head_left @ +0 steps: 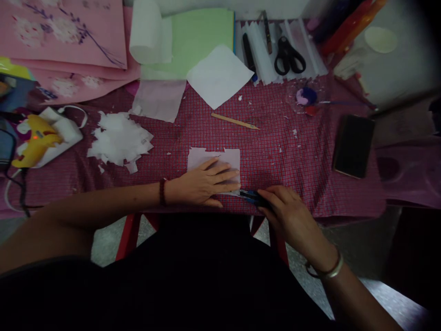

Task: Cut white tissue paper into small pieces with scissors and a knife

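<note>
Pink paper sheet [214, 158] lies near the bench [282, 151] edge, pressed under the flat, open left hand [203, 184]; right hand [287, 214] grips a blue utility knife [251, 196].

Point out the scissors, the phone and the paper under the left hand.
scissors [288, 56], head view, on the pivot above the handles
phone [353, 145], head view, middle of the dark screen
paper [206, 156], head view, bare upper part

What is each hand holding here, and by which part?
The right hand grips a blue cutter by its handle end. The left hand holds nothing; it lies flat, pressing down the pale paper sheet.
</note>
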The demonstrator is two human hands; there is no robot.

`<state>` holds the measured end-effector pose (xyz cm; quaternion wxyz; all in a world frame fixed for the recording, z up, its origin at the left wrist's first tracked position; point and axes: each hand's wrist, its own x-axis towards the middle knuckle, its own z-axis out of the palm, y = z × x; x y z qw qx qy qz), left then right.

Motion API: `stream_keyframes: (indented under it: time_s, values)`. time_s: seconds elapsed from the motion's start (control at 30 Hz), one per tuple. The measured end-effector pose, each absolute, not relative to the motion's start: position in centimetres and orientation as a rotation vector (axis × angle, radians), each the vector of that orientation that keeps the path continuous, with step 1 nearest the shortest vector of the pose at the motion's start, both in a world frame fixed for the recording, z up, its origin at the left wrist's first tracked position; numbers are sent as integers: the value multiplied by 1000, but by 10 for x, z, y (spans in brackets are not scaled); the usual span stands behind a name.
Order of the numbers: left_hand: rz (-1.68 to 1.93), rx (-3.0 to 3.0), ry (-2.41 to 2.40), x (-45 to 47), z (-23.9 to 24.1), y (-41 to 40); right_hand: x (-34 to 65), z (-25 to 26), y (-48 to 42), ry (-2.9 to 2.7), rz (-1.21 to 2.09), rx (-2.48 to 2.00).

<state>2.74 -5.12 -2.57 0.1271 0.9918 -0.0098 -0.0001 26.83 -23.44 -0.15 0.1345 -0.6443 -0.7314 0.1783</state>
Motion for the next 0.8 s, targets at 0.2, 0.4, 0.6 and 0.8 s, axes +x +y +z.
stream_keyframes:
  time_s: [0.2, 0.4, 0.6, 0.8]
  values:
    - [-30, 2836, 2, 27, -26, -53, 268, -2, -249, -2108, 550, -1868]
    - [-62, 2732, 7, 28, -21, -49, 265, -3, -260, -2059, 541, -1913]
    - [95, 2574, 136, 33, -6, -15, 267, -8, -259, -2057, 512, -1875]
    - [25, 2776, 140, 38, -30, -9, 267, -8, -258, -2036, 534, -1896]
